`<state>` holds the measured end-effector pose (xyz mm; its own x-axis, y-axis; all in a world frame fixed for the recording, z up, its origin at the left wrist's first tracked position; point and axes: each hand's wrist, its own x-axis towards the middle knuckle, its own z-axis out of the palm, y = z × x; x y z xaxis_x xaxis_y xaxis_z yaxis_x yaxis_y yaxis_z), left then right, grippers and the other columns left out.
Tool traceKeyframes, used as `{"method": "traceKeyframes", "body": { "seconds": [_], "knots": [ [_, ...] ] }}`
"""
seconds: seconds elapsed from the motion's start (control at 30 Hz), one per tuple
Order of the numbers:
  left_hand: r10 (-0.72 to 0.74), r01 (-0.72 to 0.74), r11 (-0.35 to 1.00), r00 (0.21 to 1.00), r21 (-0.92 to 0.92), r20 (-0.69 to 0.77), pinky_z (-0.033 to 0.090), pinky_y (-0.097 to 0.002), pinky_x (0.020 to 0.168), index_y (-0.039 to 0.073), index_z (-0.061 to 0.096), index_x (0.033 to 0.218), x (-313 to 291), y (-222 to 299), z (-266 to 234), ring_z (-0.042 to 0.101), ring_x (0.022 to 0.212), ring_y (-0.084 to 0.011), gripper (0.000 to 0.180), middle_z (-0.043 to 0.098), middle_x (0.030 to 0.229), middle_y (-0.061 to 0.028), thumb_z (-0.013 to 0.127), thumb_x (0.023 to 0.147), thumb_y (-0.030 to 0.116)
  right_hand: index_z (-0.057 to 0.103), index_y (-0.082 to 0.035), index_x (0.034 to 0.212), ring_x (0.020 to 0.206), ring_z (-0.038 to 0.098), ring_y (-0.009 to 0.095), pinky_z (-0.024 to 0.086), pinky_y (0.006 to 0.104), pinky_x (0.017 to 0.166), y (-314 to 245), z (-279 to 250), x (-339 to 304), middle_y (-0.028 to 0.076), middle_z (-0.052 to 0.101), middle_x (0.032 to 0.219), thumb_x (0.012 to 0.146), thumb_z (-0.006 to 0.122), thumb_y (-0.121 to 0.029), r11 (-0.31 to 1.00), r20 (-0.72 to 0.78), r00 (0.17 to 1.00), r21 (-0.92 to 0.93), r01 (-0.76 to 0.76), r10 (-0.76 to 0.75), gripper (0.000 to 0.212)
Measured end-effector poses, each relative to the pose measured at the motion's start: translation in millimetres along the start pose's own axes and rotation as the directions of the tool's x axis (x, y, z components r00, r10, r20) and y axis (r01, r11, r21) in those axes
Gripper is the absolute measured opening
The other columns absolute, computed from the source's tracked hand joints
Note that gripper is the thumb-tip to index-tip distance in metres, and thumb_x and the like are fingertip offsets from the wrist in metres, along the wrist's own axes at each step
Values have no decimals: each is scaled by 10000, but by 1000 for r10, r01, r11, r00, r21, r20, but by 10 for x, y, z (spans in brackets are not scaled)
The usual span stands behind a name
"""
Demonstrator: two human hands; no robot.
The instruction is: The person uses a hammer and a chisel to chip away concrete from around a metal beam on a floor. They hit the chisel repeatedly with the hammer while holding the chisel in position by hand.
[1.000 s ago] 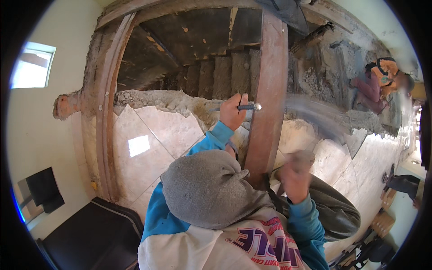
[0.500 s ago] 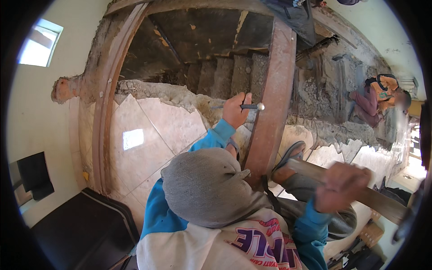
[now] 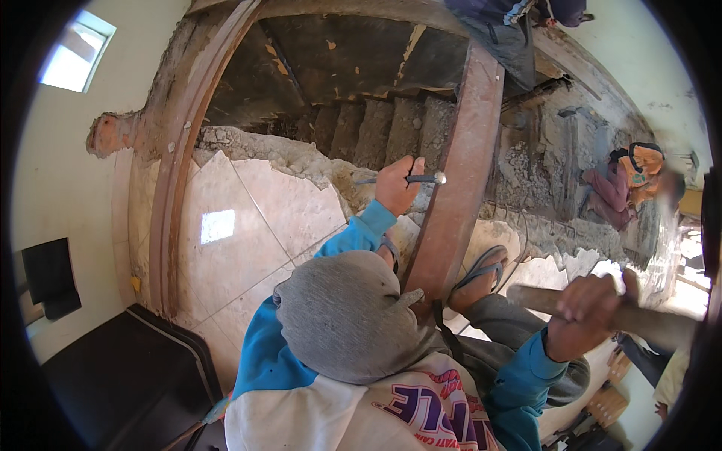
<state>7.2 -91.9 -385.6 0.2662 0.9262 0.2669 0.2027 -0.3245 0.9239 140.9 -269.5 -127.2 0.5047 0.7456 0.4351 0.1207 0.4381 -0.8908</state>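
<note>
My left hand (image 3: 399, 186) is wrapped round a dark steel chisel (image 3: 427, 179), which lies nearly level in the picture. The chisel's bright struck end points right, and its thin tip points left toward the broken concrete edge (image 3: 323, 171); whether it touches cannot be made out. At the lower right my right hand (image 3: 588, 312) grips the thick wooden handle of a hammer (image 3: 653, 325), well apart from the chisel. The hammer's head is lost at the dark rim. My sandalled foot (image 3: 481, 278) rests beside a reddish-brown beam (image 3: 465, 161).
Beyond the broken edge, rough steps (image 3: 374, 135) lie in a dark opening. Cracked pale tiles (image 3: 248, 248) cover the near left. A person in orange (image 3: 641, 169) crouches at the right; another person's dark clothing (image 3: 496, 34) shows at the top. A black case-like thing (image 3: 128, 368) stands lower left.
My right hand has shifted right with the hammer, away from the chisel. My left hand keeps its hold on the chisel. More of a person shows at the right rim.
</note>
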Motion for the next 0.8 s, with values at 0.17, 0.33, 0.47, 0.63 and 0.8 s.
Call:
{"method": "traceKeyframes", "body": {
  "seconds": [0.17, 0.33, 0.47, 0.63, 0.8],
  "knots": [
    [27, -27, 1000, 999, -10, 19, 316, -445, 461, 27, 420, 644, 61, 7, 98, 391, 480, -358, 386, 392, 556, -175, 542, 925, 263, 586, -60, 1032, 506, 458, 98, 383, 255, 482, 877, -73, -732, 21, 538, 624, 921, 494, -208, 893, 180, 878, -14, -449, 444, 207],
    [65, -65, 998, 997, 3, 51, 309, -443, 454, 41, 412, 635, 40, -88, 115, 382, 461, -352, 388, 387, 548, -171, 543, 925, 263, 629, -31, 980, 644, 535, 98, 425, 243, 595, 607, 225, -605, 15, 593, 730, 847, 624, -171, 507, 62, 588, -582, -635, 807, 193],
    [65, -66, 997, 997, 43, 29, 308, -443, 454, 43, 408, 632, -76, -130, 43, 383, 461, -352, 388, 389, 552, -175, 541, 925, 260, 595, -44, 1040, 491, 443, 56, 372, 201, 465, 196, 82, -344, 6, 517, 608, 879, 590, -201, 684, -31, 759, -410, -603, 651, 225],
    [64, -65, 998, 997, -23, -32, 306, -448, 455, 35, 414, 638, -21, -87, 34, 397, 470, -364, 385, 393, 554, -182, 544, 922, 262, 451, -110, 788, 416, 426, 87, 345, 218, 388, -84, 284, 93, -3, 474, 563, 927, 470, -254, 975, -119, 993, 215, 51, -26, 201],
    [59, -58, 998, 997, 7, -49, 306, -450, 458, 30, 418, 640, 73, -115, 31, 395, 475, -365, 388, 395, 556, -184, 531, 930, 262, 576, -18, 860, 552, 484, 109, 411, 280, 508, 888, 76, -736, 13, 539, 664, 882, 583, -209, 692, 87, 725, -395, -604, 683, 192]
  ]
}}
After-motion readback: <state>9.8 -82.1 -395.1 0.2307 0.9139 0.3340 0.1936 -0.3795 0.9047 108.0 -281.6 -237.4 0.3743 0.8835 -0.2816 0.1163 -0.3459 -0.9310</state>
